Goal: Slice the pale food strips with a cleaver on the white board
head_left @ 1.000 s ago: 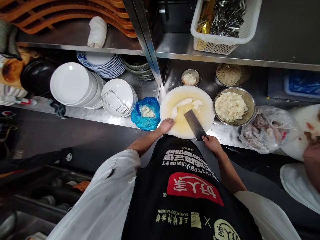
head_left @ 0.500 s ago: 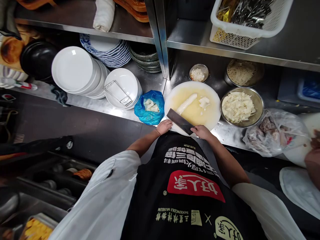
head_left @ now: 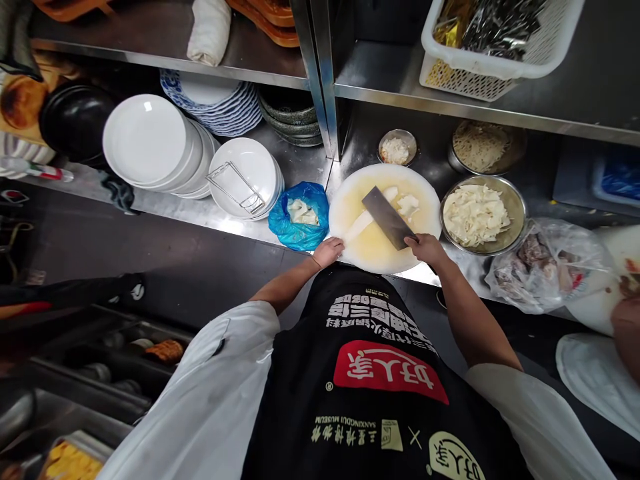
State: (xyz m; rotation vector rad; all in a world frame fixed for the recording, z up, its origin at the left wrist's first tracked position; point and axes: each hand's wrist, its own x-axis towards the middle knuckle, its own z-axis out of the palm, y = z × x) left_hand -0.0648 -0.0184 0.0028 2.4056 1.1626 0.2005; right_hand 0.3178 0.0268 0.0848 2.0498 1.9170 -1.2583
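Gripping the cleaver (head_left: 387, 217) with the right hand (head_left: 425, 251), fingers clamped around its handle. Swung up and to the right since half a second ago, away from the near left edge of the cutting board (head_left: 345, 193); now slanting over the board's middle, across a white strip (head_left: 357, 228) of food. More of the strip's lower end on show than before, running down toward the left hand (head_left: 329, 252). Little changed at that hand, at the board's left edge; impossible to tell whether pinching the strip or only resting there. Hidden behind the blade: part of the strip; unclear, too, whether touching it or just above. Just right of the blade, a ragged white piece (head_left: 408, 205). Beside the board, a steel bowl (head_left: 519, 212) of white slices. Cut off at the right edge and blurred, another person's arm (head_left: 626, 339); at the top, a white basket (head_left: 465, 80).
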